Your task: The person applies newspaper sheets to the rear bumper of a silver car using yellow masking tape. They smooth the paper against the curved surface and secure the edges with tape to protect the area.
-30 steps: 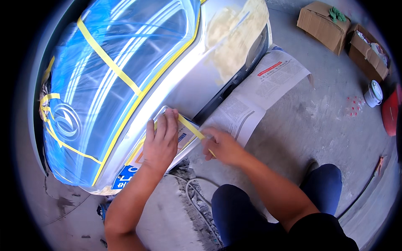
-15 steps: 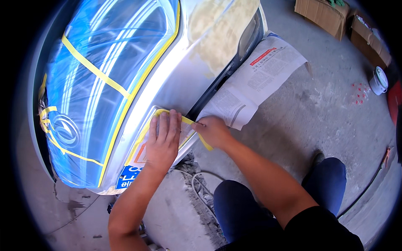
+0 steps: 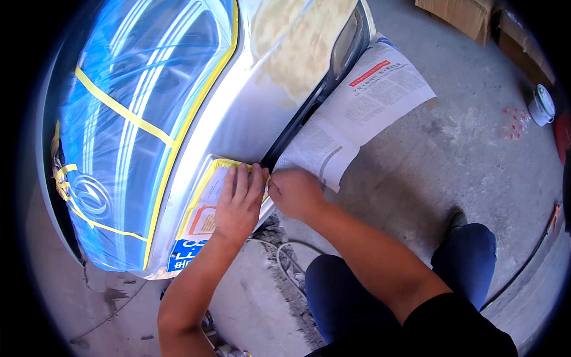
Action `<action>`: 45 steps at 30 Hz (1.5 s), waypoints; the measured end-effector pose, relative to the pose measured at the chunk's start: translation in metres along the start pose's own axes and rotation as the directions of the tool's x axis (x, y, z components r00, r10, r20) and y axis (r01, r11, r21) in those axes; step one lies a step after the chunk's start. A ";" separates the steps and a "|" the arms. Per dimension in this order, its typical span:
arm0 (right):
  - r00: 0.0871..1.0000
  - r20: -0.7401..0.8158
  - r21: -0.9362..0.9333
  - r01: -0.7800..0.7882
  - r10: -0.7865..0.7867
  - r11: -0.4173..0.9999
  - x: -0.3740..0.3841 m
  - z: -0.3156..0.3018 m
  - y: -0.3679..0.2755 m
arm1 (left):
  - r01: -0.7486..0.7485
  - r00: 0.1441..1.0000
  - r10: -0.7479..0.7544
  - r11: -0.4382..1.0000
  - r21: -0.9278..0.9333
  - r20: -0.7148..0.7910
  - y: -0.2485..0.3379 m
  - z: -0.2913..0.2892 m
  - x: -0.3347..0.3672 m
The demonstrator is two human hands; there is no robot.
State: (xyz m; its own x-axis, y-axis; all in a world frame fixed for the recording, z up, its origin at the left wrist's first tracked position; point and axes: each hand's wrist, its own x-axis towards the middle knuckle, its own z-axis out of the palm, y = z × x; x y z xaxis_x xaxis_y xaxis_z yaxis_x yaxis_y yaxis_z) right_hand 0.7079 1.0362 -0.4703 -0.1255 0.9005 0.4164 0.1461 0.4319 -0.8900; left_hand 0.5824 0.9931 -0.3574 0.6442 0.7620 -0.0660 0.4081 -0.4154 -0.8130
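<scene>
My left hand (image 3: 239, 199) lies flat, fingers stretched, on a printed paper sheet (image 3: 212, 195) over the number plate recess of a car bumper (image 3: 238, 131). Yellow masking tape (image 3: 229, 162) borders that sheet along its top and left side. Below the paper, part of a blue number plate (image 3: 185, 252) shows. Close beside my left fingertips, my right hand (image 3: 297, 193) is closed and slightly blurred, its fingertips pinched at the tape's right end. A larger newspaper sheet (image 3: 380, 95) hangs from the bumper's dark lower edge, just beyond my right hand.
Blue plastic film (image 3: 128, 154) edged with yellow tape covers the bonnet at left. Cardboard boxes (image 3: 458, 18) and a white bucket (image 3: 542, 106) stand at the far right. A pale hose (image 3: 279, 256) lies by my knee, a dark cable (image 3: 523, 268) at right.
My right hand has shifted slightly left and closer to my left fingertips. The yellow tape tail that dangled below it no longer shows. My left hand has slid slightly right, uncovering more printed paper.
</scene>
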 end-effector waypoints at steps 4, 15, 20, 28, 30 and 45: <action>0.988 -0.039 -0.093 0.147 -0.151 0.985 -0.006 -0.001 -0.003 | 0.007 1.000 -0.007 1.000 -0.004 0.001 0.001 0.001 -0.005; 0.886 0.025 0.107 0.458 -0.463 0.882 -0.049 -0.017 -0.006 | -0.018 1.000 0.017 0.999 0.043 0.012 0.001 0.001 -0.002; 0.895 0.046 0.106 0.437 -0.443 0.893 -0.062 -0.022 -0.003 | -0.074 0.997 0.074 0.997 -0.002 0.028 -0.002 -0.007 0.005; 0.910 0.100 0.222 0.374 -0.403 0.900 -0.066 -0.029 -0.007 | -0.099 0.995 0.093 0.983 -0.157 -0.045 -0.010 -0.011 0.042; 0.921 0.095 0.251 0.346 -0.379 0.904 -0.063 -0.034 -0.015 | -0.057 0.997 0.068 0.974 -0.217 0.047 -0.010 -0.014 0.049; 0.922 0.184 0.272 0.286 -0.341 0.919 -0.069 -0.034 -0.013 | 0.295 0.907 -0.383 0.876 -0.381 -0.178 -0.070 -0.045 0.012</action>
State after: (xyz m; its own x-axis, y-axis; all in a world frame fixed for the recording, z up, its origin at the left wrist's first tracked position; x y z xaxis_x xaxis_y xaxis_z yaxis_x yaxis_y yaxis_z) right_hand 0.7478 0.9698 -0.4815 -0.3458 0.6737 0.6532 -0.1685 0.6402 -0.7495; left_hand 0.5904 1.0089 -0.2751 0.5433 0.7610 0.3544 0.7938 -0.3284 -0.5119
